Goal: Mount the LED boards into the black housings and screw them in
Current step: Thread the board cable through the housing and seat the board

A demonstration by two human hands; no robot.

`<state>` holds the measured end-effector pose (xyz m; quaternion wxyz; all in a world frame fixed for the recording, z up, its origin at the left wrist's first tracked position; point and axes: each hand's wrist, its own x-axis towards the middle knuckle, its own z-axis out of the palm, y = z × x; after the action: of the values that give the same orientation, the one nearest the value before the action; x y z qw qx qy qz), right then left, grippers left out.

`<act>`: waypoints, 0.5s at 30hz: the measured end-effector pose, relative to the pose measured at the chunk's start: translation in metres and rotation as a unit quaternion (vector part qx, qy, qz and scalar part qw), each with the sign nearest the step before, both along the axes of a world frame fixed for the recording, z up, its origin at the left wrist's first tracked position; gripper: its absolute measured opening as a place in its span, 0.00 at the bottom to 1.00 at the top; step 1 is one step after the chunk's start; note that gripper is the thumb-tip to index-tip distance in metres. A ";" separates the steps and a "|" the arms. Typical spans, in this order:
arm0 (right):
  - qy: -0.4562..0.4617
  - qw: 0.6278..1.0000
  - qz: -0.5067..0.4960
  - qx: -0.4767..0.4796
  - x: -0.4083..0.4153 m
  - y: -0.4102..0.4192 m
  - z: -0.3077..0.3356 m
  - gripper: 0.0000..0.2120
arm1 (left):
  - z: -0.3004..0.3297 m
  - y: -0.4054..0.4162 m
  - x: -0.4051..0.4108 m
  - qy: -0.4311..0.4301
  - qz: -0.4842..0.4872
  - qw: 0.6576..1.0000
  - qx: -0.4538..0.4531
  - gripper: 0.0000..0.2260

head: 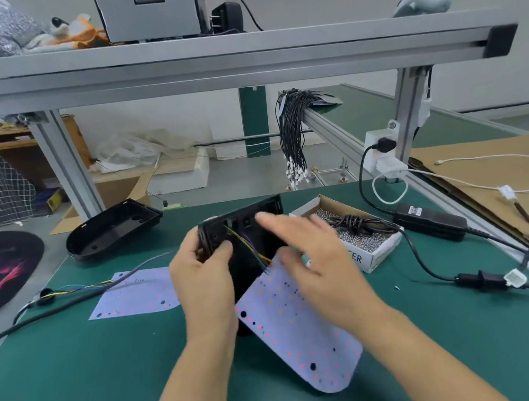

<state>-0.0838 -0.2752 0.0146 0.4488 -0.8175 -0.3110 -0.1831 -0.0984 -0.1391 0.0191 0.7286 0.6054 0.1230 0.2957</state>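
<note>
Head cam is looking down at the green desk (77,376), where the left hand (204,275) is gripping the upper left corner of a black housing (244,236), fingers curled round its edge, and tilting it up off the desk. An LED board (294,337) is leaning out of the housing's open side, tethered by coloured wires (249,246), with its long axis slanting down and to the right toward the camera. The right hand (310,254) is hovering just above the board's upper end with fingers spread and relaxed, holding nothing as far as I can tell, though it's a bit blurred. So the right hand is the nearer one to the board, and my guess is it's going to push the board up and left into the housing. A second board (134,293) is lying flat to the left, another housing (114,230) is sitting at the desk's far left edge, and the screw box (348,233) is just right of the hands.
</note>
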 end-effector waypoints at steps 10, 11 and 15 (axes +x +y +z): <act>0.592 0.774 0.175 0.143 0.063 -0.026 0.021 0.22 | 0.006 0.008 -0.003 0.031 -0.276 0.954 -0.114 0.11; 0.600 0.760 0.197 0.151 0.065 -0.023 0.025 0.19 | 0.006 0.006 -0.003 0.031 -0.288 0.952 -0.101 0.12; 0.582 0.769 0.202 0.172 0.066 -0.013 0.034 0.12 | 0.004 0.006 -0.002 0.046 -0.296 0.949 -0.099 0.10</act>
<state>-0.0175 -0.2881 0.0490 0.7038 -0.5947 -0.1119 0.3722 -0.1002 -0.1335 0.0236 0.8334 0.5522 0.0004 0.0250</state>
